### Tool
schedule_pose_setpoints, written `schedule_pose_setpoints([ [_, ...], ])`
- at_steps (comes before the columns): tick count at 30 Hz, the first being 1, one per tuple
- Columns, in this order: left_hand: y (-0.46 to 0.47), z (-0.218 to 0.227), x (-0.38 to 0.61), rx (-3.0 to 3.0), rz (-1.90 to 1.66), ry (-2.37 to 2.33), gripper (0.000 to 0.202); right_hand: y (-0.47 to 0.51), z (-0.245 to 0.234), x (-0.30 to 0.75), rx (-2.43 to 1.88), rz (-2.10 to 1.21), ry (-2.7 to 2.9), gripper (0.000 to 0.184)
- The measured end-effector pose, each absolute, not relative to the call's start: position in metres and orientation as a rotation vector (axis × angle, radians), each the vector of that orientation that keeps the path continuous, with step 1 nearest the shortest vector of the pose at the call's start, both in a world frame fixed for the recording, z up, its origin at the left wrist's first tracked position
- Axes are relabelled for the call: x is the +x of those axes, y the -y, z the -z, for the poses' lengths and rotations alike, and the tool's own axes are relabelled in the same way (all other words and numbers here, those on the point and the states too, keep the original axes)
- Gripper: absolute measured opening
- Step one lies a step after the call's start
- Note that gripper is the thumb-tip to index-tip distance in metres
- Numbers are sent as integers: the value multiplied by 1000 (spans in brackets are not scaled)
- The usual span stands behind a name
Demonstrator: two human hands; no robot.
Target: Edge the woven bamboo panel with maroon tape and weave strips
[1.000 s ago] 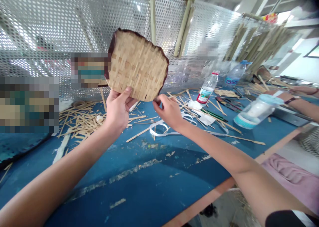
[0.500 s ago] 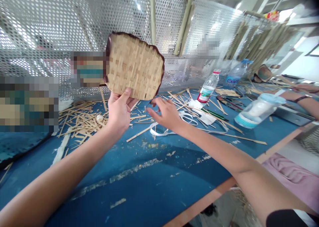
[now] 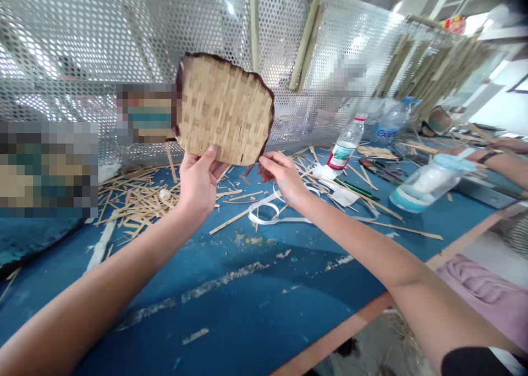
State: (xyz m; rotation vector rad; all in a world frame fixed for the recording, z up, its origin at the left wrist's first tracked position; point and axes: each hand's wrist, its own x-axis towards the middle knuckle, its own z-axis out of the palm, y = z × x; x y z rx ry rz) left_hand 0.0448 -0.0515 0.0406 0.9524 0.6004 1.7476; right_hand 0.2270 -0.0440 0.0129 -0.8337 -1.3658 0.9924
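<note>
My left hand (image 3: pixel 200 181) holds up a woven bamboo panel (image 3: pixel 225 112) by its lower edge, thumb on the near face and fingers behind. Flat strips cross in its weave, and a dark brown edging (image 3: pixel 271 98) runs along its top and right side. At the panel's lower right corner, my right hand (image 3: pixel 284 178) is closed in a pinch on the dark brown edging. Its lower fingers curl under and are partly hidden. A short brown end shows just left of these fingertips. Below lies a looped white strap (image 3: pixel 264 220) on the table.
Loose bamboo strips (image 3: pixel 136 205) are heaped at left on the blue table (image 3: pixel 231 293). Toward the right stand a red-capped bottle (image 3: pixel 346 142), a large bottle (image 3: pixel 391 124) and a tilted clear cup (image 3: pixel 427 186). Another person's arm (image 3: pixel 501 161) reaches in at far right. A perforated metal screen (image 3: pixel 198 18) rises behind.
My right hand has moved right and slightly up along the panel's lower edge to its corner. My left hand and the panel have hardly moved.
</note>
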Motion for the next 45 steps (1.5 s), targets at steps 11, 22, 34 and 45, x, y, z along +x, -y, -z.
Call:
schedule_pose_setpoints([
  [11,63,-15,64,956,-1601,-584,21,30,-12,233,-884,-881,1169,25],
  [22,49,-8,55,740,-1384,-599,20,17,-27,261,-873,-817,1241,22],
  [34,17,-5,35,834,-1483,-713,16,3,-27,279,-842,-919,1253,37],
  [45,17,0,35,873,-1582,-791,12,15,-18,275,-1046,-49,1722,9],
])
